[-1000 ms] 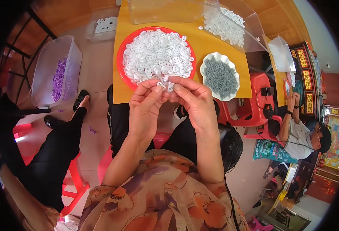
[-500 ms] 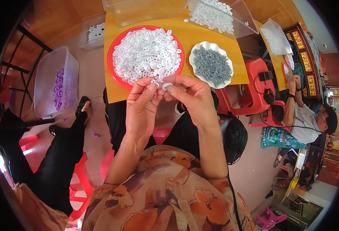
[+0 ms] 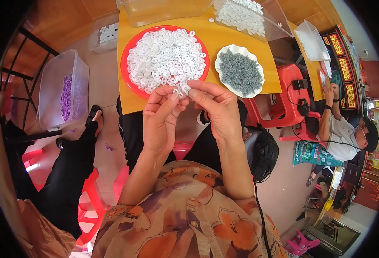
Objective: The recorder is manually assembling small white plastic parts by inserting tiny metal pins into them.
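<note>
My left hand (image 3: 160, 112) and my right hand (image 3: 215, 105) meet just in front of the table's near edge, fingertips almost touching. Pinched in the left fingers is a small white oval plastic piece (image 3: 177, 93) with holes. A similar white piece (image 3: 184, 88) sits between my right thumb and forefinger. Behind them a round red tray (image 3: 124, 64) is heaped with many such white oval pieces (image 3: 163, 58). To its right stands a white scalloped dish (image 3: 219, 64) full of small grey plastic parts (image 3: 241, 71). Whether a grey part is in my fingers is too small to tell.
On the yellow table (image 3: 269, 79), clear bins (image 3: 163, 13) stand at the back, one with white pieces (image 3: 241, 17). A tub (image 3: 54, 101) of purple parts is at left, beside a seated person (image 3: 64, 189). Red stools (image 3: 288, 86) and another person (image 3: 344, 139) are at right.
Both hands stay together, and the right fingers have turned the white piece slightly upward. At left, the neighbouring person's arm has come into view near the purple tub.
</note>
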Demonstrator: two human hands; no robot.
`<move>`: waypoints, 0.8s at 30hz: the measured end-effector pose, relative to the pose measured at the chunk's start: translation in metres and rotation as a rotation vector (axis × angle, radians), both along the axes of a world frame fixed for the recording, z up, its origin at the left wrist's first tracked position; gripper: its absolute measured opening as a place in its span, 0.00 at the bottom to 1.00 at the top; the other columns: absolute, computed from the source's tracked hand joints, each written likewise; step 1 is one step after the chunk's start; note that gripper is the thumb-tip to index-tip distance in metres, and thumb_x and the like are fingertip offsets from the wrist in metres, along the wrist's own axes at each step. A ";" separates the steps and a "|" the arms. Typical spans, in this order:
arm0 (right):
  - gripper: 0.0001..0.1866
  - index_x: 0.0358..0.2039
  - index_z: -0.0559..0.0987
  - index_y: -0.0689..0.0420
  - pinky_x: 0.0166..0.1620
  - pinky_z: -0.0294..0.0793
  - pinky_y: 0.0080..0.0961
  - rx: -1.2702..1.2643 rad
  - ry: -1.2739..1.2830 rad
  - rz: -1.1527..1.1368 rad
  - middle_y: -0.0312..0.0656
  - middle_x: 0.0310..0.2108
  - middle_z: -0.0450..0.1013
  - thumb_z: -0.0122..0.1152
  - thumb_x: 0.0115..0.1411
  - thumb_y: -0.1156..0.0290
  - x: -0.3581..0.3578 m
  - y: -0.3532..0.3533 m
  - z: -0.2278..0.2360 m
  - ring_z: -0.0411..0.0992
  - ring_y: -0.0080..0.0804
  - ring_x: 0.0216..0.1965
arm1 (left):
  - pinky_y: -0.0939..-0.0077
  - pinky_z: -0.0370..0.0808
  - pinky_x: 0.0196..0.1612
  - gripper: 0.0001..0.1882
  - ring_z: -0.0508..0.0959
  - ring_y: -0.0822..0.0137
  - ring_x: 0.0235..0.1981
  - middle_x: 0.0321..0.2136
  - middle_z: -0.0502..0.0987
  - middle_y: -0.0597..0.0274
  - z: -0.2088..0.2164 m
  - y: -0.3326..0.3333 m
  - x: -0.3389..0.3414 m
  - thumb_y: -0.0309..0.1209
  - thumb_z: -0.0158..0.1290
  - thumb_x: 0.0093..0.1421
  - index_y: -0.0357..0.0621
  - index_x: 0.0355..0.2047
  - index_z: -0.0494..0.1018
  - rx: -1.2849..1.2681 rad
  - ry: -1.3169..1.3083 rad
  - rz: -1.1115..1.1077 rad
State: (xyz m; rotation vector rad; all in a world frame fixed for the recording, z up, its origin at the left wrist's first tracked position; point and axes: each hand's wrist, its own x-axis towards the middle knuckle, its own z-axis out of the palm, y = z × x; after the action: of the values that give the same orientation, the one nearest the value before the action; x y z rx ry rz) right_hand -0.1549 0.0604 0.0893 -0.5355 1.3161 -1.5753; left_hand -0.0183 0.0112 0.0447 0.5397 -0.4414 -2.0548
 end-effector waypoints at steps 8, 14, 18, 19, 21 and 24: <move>0.15 0.50 0.85 0.63 0.35 0.72 0.14 -0.026 0.048 -0.037 0.40 0.41 0.85 0.70 0.62 0.76 -0.002 0.000 0.001 0.78 0.18 0.34 | 0.77 0.77 0.44 0.08 0.83 0.70 0.37 0.37 0.82 0.60 -0.003 0.001 -0.003 0.21 0.58 0.67 0.38 0.46 0.77 -0.139 -0.188 0.055; 0.15 0.50 0.85 0.64 0.36 0.72 0.16 -0.046 0.073 -0.025 0.41 0.41 0.85 0.69 0.63 0.76 -0.006 -0.001 -0.003 0.82 0.23 0.37 | 0.79 0.76 0.42 0.07 0.82 0.73 0.36 0.35 0.82 0.61 0.001 0.002 -0.006 0.20 0.59 0.66 0.36 0.44 0.77 -0.264 -0.315 0.116; 0.15 0.51 0.85 0.64 0.36 0.72 0.17 -0.056 0.094 -0.012 0.41 0.41 0.85 0.69 0.64 0.76 -0.004 -0.003 -0.003 0.82 0.24 0.38 | 0.79 0.76 0.42 0.06 0.81 0.73 0.36 0.35 0.82 0.61 0.002 0.002 -0.006 0.19 0.59 0.67 0.36 0.43 0.77 -0.271 -0.334 0.127; 0.15 0.51 0.85 0.64 0.37 0.72 0.17 -0.053 0.099 -0.016 0.41 0.42 0.85 0.69 0.64 0.76 -0.004 -0.003 -0.003 0.82 0.24 0.38 | 0.80 0.76 0.42 0.06 0.81 0.74 0.36 0.35 0.82 0.61 0.002 0.001 -0.006 0.19 0.59 0.67 0.36 0.43 0.77 -0.280 -0.333 0.127; 0.15 0.51 0.85 0.64 0.37 0.73 0.18 -0.050 0.103 -0.019 0.41 0.42 0.85 0.69 0.63 0.76 -0.003 -0.003 -0.003 0.82 0.25 0.38 | 0.80 0.76 0.42 0.06 0.81 0.74 0.36 0.35 0.82 0.61 0.002 0.001 -0.005 0.19 0.59 0.67 0.36 0.43 0.77 -0.288 -0.332 0.126; 0.15 0.51 0.85 0.63 0.38 0.73 0.18 -0.049 0.105 -0.007 0.40 0.41 0.85 0.69 0.63 0.76 -0.003 -0.004 -0.003 0.82 0.24 0.39 | 0.81 0.76 0.42 0.06 0.81 0.74 0.36 0.35 0.82 0.61 0.003 0.000 -0.004 0.19 0.59 0.67 0.36 0.43 0.77 -0.296 -0.344 0.133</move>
State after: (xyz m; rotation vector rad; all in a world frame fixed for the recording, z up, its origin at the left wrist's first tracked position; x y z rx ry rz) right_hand -0.1578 0.0565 0.0866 -0.6523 1.3619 -1.6073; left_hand -0.0223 0.0117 0.0479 0.7219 -0.8729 -1.7316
